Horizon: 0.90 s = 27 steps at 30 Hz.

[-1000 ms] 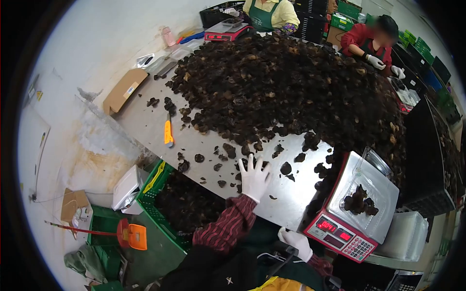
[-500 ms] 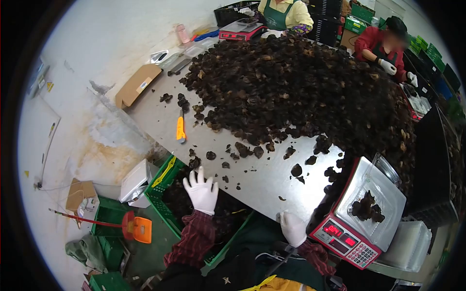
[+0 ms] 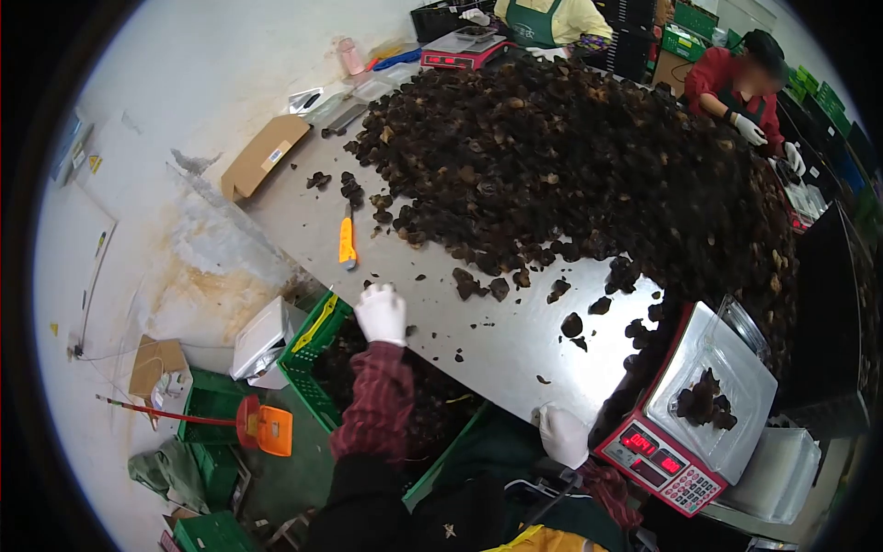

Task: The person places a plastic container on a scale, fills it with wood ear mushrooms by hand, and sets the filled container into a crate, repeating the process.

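My left hand (image 3: pixel 381 313), in a white glove, is on the near left edge of the metal table, fingers curled downward. Whatever lies under the fingers is hidden. Below that wrist a green crate (image 3: pixel 311 391) holds dark pieces. My right hand (image 3: pixel 563 434), also gloved, rests with curled fingers at the table's near edge, left of a red scale (image 3: pixel 658 460); I see nothing in it. On the scale a clear plastic tray (image 3: pixel 676 368) carries a few wood ear mushrooms (image 3: pixel 705 401). A large pile of wood ear mushrooms (image 3: pixel 552 166) covers the table's far side.
An orange-handled knife (image 3: pixel 347 243) lies beyond my left hand, near a cardboard piece (image 3: pixel 267 156). Clear trays (image 3: pixel 773 469) are stacked right of the scale. Two co-workers stand across the pile, by another red scale (image 3: pixel 460 55). A red-handled dustpan (image 3: pixel 267 428) is at lower left.
My left hand has gone from spread fingers to curled ones and moved slightly forward. Several loose mushroom pieces near it no longer show on the table. My right hand stays at the edge.
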Tool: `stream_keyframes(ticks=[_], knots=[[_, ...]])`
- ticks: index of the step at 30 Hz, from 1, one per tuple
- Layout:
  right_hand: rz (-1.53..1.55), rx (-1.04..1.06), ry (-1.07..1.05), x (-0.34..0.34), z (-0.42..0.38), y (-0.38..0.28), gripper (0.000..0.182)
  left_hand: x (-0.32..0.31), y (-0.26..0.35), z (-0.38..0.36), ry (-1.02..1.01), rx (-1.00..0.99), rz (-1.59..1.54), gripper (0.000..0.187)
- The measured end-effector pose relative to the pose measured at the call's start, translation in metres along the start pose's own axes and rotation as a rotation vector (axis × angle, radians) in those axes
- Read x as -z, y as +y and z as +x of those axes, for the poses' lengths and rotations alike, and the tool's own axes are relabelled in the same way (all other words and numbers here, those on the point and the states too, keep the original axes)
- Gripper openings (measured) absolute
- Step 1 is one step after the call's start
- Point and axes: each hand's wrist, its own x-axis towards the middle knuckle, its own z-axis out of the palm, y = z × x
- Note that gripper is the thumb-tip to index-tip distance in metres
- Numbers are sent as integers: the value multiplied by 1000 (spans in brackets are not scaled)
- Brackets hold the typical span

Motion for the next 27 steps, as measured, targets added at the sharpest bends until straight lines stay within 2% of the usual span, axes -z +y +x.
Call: stream_keyframes(ticks=[3, 4, 6, 8, 10, 13, 14, 16, 18, 20, 22, 24, 25, 27], knots=[[-17, 20, 27, -7, -1, 4, 8, 32, -37, -17, -187, 115, 244, 15], [9, 29, 46, -8, -1, 5, 10, 30, -53, -27, -89, 29, 216, 17], [16, 23, 46, -7, 2, 3, 10, 39, -41, -33, 235, -186, -98, 19], [20, 17, 41, -6, 0, 2, 9, 77, 17, -33, 12, -390, -499, 22], [-1, 27, -6, -8, -1, 4, 6, 82, 66, -59, 7, -760, -534, 23], [-34, 33, -42, 1, 2, 1, 8, 48, 59, -70, 30, -688, -475, 24], [-45, 19, -35, 4, 4, -2, 8, 32, 45, -69, -75, -526, -203, 21], [-9, 30, 16, 11, 8, -7, 10, -30, -3, -63, 86, -332, -413, 11], [-30, 45, 47, 12, 11, -9, 9, 29, 21, -41, 246, -377, -230, 14], [-21, 63, 77, 13, 12, -10, 10, 59, 71, -44, 135, -445, -594, 16], [-33, 46, 78, 11, 11, -10, 10, 74, 126, -74, -9, -814, -885, 17], [-48, 30, 80, 11, 10, -10, 9, 82, 164, -109, -177, -1139, -887, 17], [-58, 40, 64, 12, 9, -10, 11, 74, 158, -115, -177, -1145, -892, 17], [-75, 41, 55, 14, 10, -9, 12, 43, 129, -112, -120, -935, -800, 15]])
